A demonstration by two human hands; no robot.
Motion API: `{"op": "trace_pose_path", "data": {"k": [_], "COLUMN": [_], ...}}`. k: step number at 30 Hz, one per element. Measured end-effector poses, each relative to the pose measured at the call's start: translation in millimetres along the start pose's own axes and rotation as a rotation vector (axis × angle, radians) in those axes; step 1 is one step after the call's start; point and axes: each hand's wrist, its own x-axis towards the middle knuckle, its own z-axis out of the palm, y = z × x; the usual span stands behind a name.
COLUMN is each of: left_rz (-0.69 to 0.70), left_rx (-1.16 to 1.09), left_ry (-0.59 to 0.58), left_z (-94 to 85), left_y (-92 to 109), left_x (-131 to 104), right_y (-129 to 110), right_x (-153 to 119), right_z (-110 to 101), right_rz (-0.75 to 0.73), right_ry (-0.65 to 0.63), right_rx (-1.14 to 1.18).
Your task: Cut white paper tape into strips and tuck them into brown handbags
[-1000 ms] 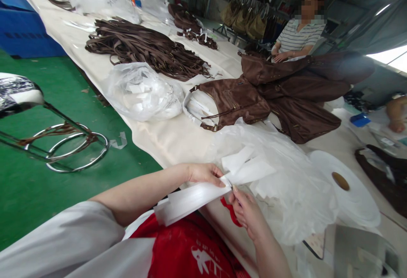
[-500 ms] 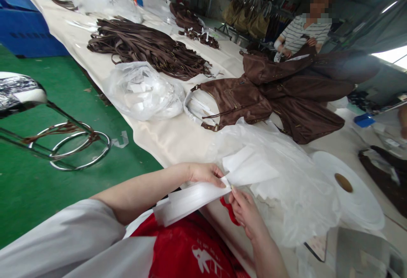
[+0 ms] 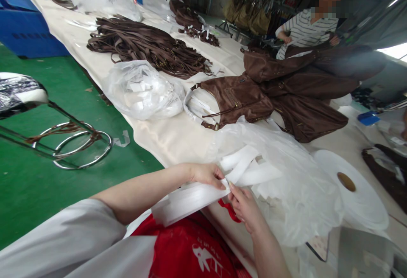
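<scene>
The person's left grip (image 3: 208, 175) is pinching a stack of white strips (image 3: 187, 203) just over a red apron (image 3: 174, 252), and the right grip (image 3: 243, 206) is wrapped around a red-handled tool (image 3: 230, 211) right at the stack's end. Past that, more strips (image 3: 254, 172) lie on crumpled plastic (image 3: 305, 201), white roll (image 3: 365, 201) beside it, brown bags (image 3: 237, 97) further up the table (image 3: 162, 140).

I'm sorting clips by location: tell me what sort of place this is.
Most likely a bag-making workshop: a heap of brown straps and several brown bags lie on a long table, and tan bags hang in the background.
</scene>
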Motion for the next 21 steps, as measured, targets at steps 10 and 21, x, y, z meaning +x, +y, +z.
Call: {"op": "trace_pose_path", "data": {"k": [10,21], "left_rz": [0.046,-0.037], "left_rx": [0.055,-0.174], "left_ry": [0.000,-0.014], "left_z": [1.9,2.9], "left_y": [-3.2,1.5], "left_x": [0.9,-3.3], "right_y": [2.3,-3.7], "right_x": [-0.8,4.1], "right_z": [-2.8,-19.1], "right_rz": [-0.023,-0.074], "right_ry": [0.008,0.151], "right_rx": [-0.083,0.149]}}
